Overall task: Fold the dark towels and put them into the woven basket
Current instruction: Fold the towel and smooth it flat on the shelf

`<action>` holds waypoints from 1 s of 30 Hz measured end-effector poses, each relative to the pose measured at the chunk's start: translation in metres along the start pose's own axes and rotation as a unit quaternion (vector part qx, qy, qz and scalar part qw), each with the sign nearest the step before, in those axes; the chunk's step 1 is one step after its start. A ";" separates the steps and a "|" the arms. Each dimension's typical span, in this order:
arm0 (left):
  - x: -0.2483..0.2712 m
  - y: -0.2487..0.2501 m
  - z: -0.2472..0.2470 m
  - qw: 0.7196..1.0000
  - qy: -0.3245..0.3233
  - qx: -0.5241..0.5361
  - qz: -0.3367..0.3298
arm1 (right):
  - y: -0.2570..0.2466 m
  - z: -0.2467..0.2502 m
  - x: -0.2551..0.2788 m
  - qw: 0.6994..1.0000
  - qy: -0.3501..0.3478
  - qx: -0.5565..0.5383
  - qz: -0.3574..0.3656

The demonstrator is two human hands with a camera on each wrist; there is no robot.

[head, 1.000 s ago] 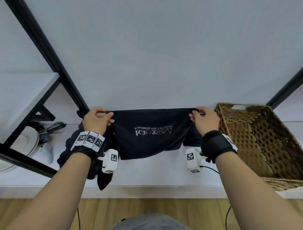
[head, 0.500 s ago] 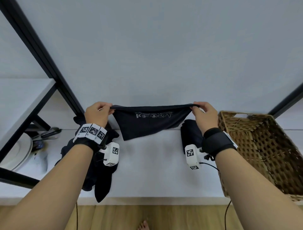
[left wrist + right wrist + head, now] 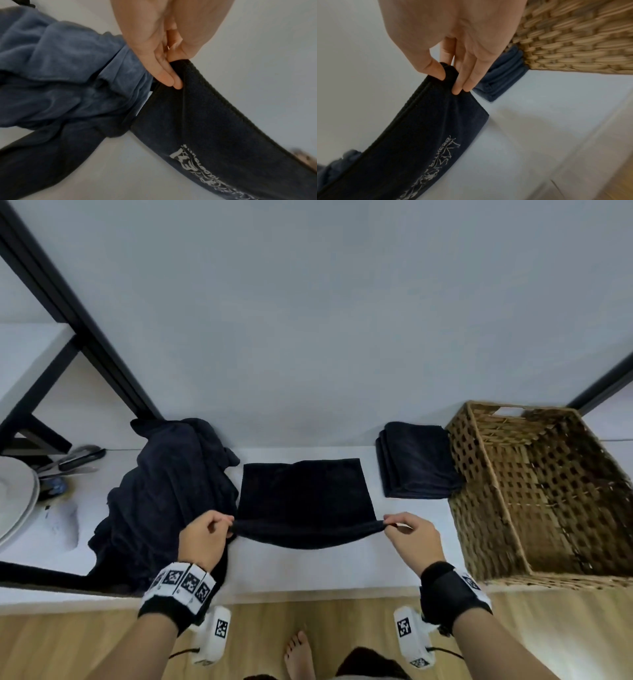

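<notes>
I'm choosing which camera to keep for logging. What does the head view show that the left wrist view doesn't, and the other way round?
Head only: the woven basket, the folded towels beside it, the right hand, plates at far left. Left wrist only: the pale printed lettering on the held towel's underside. Both: the left hand pinching the towel, and the unfolded pile.

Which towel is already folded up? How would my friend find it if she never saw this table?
Look for the big brown woven basket at the right end of the white table. Right against its left side sits a small neat stack of folded dark blue towel. Unlike the crumpled dark pile on the left and the black towel pinched at two corners by both hands, nobody is touching it.
</notes>
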State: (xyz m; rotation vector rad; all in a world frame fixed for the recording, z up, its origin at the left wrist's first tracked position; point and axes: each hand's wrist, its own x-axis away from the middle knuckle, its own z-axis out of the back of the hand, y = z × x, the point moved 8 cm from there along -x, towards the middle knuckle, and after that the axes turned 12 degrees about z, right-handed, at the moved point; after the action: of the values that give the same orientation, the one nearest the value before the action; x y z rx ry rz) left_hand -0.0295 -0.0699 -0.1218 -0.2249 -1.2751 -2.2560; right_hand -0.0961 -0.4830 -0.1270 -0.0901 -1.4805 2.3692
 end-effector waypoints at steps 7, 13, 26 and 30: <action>0.000 -0.066 -0.043 0.981 -0.030 -0.186 0.056 | 0.061 -0.023 0.031 0.991 -0.074 0.108 -0.034; -0.023 -0.057 -0.063 0.953 -0.001 -0.295 0.072 | 0.080 -0.028 -0.002 0.982 -0.076 0.162 -0.059; -0.068 0.022 -0.151 0.906 -0.068 -0.401 -0.120 | 0.028 -0.116 -0.088 0.941 -0.171 0.253 0.144; -0.103 0.018 -0.176 0.881 -0.093 -0.447 -0.126 | 0.029 -0.164 -0.120 0.883 -0.298 0.307 0.195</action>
State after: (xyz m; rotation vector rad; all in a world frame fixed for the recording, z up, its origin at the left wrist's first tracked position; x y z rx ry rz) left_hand 0.0866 -0.1866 -0.2438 -0.6410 -0.2373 -2.9669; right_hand 0.0469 -0.3917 -0.2426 0.6009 -0.8714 3.2894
